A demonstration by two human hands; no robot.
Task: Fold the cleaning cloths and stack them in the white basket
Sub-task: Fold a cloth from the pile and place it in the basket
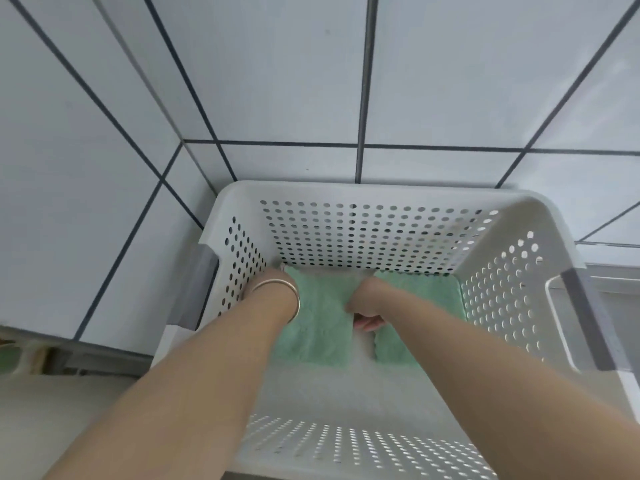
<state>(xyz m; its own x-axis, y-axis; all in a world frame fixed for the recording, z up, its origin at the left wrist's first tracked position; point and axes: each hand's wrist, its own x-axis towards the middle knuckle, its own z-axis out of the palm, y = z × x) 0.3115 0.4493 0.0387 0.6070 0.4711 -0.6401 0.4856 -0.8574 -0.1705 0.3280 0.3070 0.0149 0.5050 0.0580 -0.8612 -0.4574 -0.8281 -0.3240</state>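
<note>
1. Green cloths: left cloth point(318, 327) and right cloth point(420, 299) lie folded, side by side on the floor of the white basket point(381, 192), a bare gap between.
2. Left hand point(270, 282) reaches down at the left cloth's far corner, probably squaring it; fingers hidden, cannot tell.
3. Right hand point(367, 311) sits in the gap, fingers curled; whether it grips a cloth edge, cannot tell.
</note>
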